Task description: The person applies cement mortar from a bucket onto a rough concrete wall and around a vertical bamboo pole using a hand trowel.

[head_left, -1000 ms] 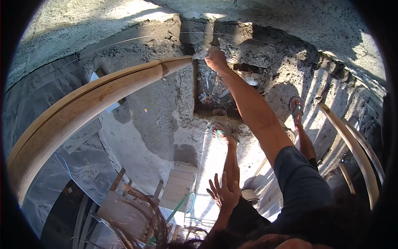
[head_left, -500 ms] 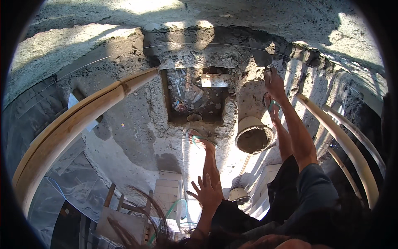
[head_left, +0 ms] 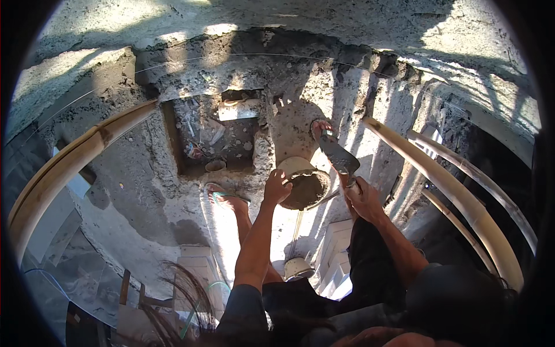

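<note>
Between my feet a pale bucket (head_left: 297, 165) leans with its mouth toward me, holding grey-brown mortar (head_left: 306, 189). My left hand (head_left: 278, 187) is at the bucket's left rim, its fingers curled round the edge. To the right of the bucket, my right hand (head_left: 363, 198) grips the handle of a trowel (head_left: 340, 155). The trowel's dark blade points away from me and partly covers my right foot in its sandal (head_left: 322, 128). No mortar load can be made out on the blade.
Beyond my left foot (head_left: 226, 199) is a square pit (head_left: 170, 136) with rubble and litter. Bamboo poles (head_left: 81, 153) rise on the left and more poles (head_left: 439, 165) on the right. A string (head_left: 243, 54) runs across the rough wall. A smaller bucket (head_left: 298, 267) stands nearer me.
My right hand has drawn the trowel back from the far wall to beside the bucket. My left hand has moved forward from open in the air to the bucket's rim. The view has shifted right.
</note>
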Available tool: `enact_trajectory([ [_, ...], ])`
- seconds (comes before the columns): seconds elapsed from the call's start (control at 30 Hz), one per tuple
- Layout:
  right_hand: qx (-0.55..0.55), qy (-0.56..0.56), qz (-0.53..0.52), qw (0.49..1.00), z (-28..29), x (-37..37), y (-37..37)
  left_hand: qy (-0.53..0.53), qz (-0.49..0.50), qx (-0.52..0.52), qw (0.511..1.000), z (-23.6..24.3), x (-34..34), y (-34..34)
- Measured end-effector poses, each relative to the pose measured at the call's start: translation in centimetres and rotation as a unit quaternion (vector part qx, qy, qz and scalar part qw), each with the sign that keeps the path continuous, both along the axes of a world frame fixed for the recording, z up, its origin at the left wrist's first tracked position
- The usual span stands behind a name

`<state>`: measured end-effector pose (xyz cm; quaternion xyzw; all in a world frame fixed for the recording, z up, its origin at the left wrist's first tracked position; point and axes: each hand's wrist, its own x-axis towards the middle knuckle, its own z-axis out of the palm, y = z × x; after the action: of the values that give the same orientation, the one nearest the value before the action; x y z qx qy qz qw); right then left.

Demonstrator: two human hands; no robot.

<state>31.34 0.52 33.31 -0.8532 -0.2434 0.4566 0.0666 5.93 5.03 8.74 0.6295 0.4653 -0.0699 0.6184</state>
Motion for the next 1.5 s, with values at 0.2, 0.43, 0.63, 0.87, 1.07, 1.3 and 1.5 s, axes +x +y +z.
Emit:
enact_trajectory([
  [0.2, 0.026, 0.030, 0.050, 0.998, 2.8, -0.3, -1.5, 0.009, -0.077, 0.016, 0.997, 5.6, -2.3, -0.5],
  [0.43, 0.114, -0.011, 0.226, 0.967, 3.9, 0.3, -0.9, 0.075, 0.122, 0.093, 0.985, 14.1, -7.6, 4.7],
  [0.63, 0.115, -0.106, 0.420, 0.894, -2.4, -2.0, 8.0, -0.072, 0.264, 0.008, 0.962, 21.2, -7.2, 9.8],
  [0.87, 0.189, -0.136, 0.474, 0.849, 1.6, -11.7, 14.0, -0.069, 0.272, -0.055, 0.958, 28.2, -4.7, 13.1],
  [1.07, 0.179, -0.169, 0.434, 0.867, 4.7, -8.6, 19.1, -0.111, 0.385, -0.074, 0.913, 28.9, -7.5, 11.4],
  [1.3, 0.129, -0.034, 0.512, 0.849, 11.7, -10.4, 16.8, -0.110, 0.337, -0.016, 0.935, 31.3, -7.2, 11.7],
  [1.5, 0.114, -0.186, 0.442, 0.870, 6.2, -9.0, 18.4, -0.089, 0.249, 0.148, 0.953, 34.6, -5.6, 13.1],
])
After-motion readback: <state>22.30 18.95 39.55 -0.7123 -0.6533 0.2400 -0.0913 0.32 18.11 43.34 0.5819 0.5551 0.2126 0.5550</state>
